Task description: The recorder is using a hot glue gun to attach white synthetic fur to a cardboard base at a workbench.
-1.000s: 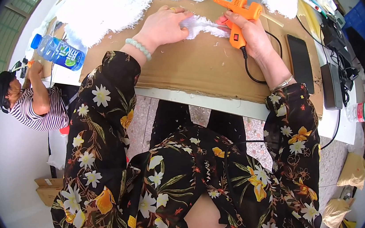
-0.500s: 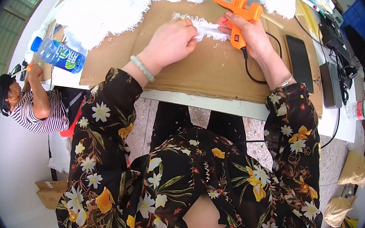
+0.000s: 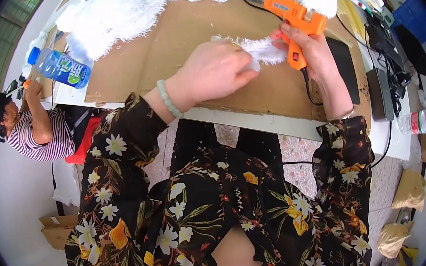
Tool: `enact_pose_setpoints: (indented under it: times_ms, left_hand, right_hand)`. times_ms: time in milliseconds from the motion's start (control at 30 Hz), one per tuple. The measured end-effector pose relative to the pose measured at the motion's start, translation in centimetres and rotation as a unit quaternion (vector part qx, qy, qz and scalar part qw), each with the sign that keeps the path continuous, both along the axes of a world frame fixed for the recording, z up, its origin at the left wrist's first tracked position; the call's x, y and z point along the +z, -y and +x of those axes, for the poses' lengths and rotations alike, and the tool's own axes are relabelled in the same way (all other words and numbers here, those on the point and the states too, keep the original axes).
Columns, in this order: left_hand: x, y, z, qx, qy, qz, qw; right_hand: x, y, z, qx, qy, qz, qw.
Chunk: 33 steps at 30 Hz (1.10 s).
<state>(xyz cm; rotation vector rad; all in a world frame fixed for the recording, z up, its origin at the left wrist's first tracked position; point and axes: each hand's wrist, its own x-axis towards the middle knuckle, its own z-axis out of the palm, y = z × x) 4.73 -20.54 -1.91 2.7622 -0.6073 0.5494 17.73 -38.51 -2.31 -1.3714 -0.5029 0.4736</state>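
An orange hot glue gun (image 3: 291,11) is in my right hand (image 3: 314,52), its handle pointing down toward me and a black cord leaving its base. The same hand's fingertips also pinch one end of a white fluffy strip (image 3: 266,51), just left of the handle. My left hand (image 3: 216,71), closed, holds the strip's other part, and its fingers hide most of the grip. The strip is stretched between both hands just above a brown cardboard sheet (image 3: 144,72).
White fluffy material (image 3: 113,19) lies along the far side. A blue-capped bottle (image 3: 60,67) lies at the left, near a co-worker in a striped shirt (image 3: 36,133). A dark phone (image 3: 344,70), black adapters (image 3: 382,42) and cables are at the right.
Both hands have moved slightly nearer and to the right, the glue gun and strip with them. My left hand has turned more over the strip.
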Motion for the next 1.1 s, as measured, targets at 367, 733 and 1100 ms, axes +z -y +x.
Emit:
enact_pose_setpoints:
  times_ms: [367,733,1100]
  left_hand:
    - [-0.9,-1.7,0.8,-0.036,0.046,0.080,0.995]
    - [0.0,-2.3,2.1,0.051,-0.047,0.116,0.991]
    - [0.3,-2.4,2.3,0.042,-0.093,0.119,0.988]
  right_hand:
    - [0.8,0.0,-1.2,0.077,-0.001,0.100,0.992]
    - [0.8,0.1,0.9,-0.043,0.134,-0.106,0.984]
    - [-0.7,-2.9,-1.8,0.061,-0.107,0.144,0.982]
